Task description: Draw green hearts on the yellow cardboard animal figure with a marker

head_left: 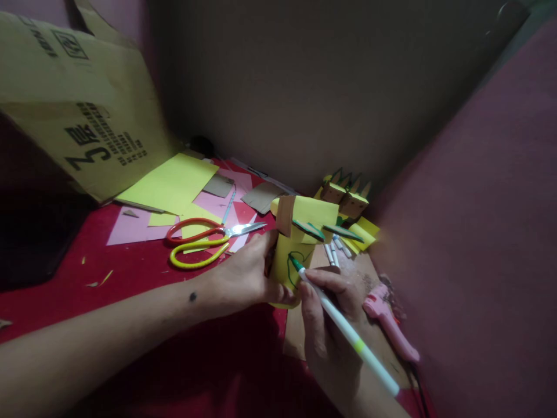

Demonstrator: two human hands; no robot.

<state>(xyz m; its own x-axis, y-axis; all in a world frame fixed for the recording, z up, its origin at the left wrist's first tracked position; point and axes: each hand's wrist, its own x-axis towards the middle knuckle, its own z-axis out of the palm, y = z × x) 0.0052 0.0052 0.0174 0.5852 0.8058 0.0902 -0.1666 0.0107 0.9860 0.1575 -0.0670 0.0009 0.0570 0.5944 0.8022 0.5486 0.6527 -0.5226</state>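
Yellow paper figure (pixel 300 248), centre of frame, clasped in the left hand (pixel 250 270); green-tipped marker (pixel 339 317), pinched in the right hand's (pixel 349 297) grip, slanting lower right, its tip apparently touching the figure's front

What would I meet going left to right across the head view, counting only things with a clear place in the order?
Printed brown cardboard → scissors with one red and one yellow handle → yellow paper craft → pink glue gun.
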